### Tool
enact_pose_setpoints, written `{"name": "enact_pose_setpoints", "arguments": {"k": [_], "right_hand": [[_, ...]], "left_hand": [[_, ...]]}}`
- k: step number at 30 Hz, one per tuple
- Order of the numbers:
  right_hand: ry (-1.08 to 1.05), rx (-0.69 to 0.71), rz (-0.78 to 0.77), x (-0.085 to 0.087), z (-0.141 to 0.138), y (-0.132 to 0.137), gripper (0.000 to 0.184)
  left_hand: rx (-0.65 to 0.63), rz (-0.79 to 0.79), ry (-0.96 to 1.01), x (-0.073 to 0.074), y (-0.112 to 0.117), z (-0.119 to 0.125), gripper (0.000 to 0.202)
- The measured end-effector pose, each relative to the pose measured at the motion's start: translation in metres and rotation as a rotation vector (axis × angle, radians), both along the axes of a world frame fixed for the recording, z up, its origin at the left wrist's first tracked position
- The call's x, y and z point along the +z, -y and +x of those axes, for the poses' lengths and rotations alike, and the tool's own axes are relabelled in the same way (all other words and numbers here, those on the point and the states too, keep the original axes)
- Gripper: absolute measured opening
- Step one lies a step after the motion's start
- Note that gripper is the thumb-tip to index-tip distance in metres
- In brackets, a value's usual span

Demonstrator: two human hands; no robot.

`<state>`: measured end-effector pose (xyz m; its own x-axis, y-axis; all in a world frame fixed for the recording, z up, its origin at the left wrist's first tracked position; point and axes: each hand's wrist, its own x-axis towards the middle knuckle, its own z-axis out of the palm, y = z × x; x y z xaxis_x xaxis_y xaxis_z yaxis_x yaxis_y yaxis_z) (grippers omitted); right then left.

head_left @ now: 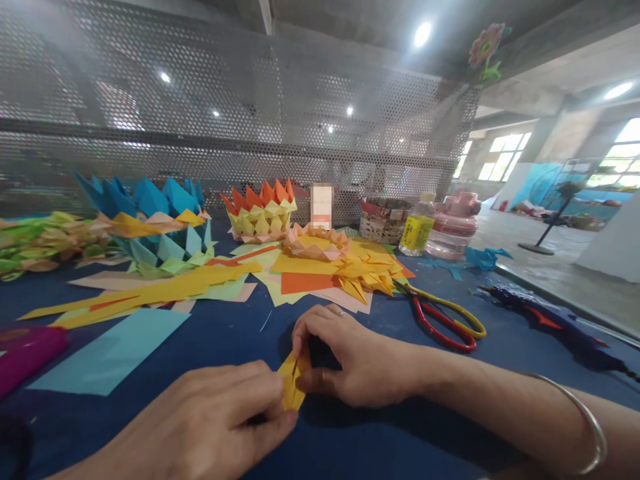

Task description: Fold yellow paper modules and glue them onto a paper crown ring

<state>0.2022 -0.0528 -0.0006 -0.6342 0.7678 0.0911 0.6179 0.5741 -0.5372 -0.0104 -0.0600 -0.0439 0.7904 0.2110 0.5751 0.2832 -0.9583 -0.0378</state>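
Observation:
Both my hands pinch one small folded yellow paper piece (293,385) just above the dark blue table (350,440). My left hand (210,420) grips its lower left side between thumb and fingers. My right hand (350,363) holds its upper right edge with fingertips curled down and the thumb under it. A ring sits on a right finger and a silver bangle (590,427) on that wrist.
Red and yellow scissors (445,320) lie right of my hands, and a dark glue gun (555,323) beyond. Paper sheets, a light blue square (115,350), a pile of folded yellow units (365,270) and paper crowns (260,213) fill the far half. Bottle (417,230), pink jar, mesh screen behind.

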Motion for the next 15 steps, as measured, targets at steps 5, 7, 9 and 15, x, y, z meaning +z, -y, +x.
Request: {"name": "enact_pose_setpoints", "arguments": {"k": [5, 7, 9, 15], "right_hand": [[0.027, -0.033, -0.024, -0.002, -0.005, 0.002, 0.018], [0.042, -0.057, -0.029, -0.001, -0.007, 0.005, 0.020], [0.063, -0.076, -0.029, -0.001, -0.009, 0.009, 0.022], [0.100, -0.060, 0.022, -0.003, -0.009, 0.012, 0.030]], "left_hand": [[-0.036, 0.023, -0.034, 0.002, -0.002, -0.001, 0.017], [-0.041, 0.021, -0.031, 0.002, -0.002, -0.001, 0.018], [-0.029, 0.013, -0.029, 0.001, -0.002, -0.001, 0.018], [-0.031, -0.008, -0.007, 0.001, -0.002, 0.001, 0.018]]}}
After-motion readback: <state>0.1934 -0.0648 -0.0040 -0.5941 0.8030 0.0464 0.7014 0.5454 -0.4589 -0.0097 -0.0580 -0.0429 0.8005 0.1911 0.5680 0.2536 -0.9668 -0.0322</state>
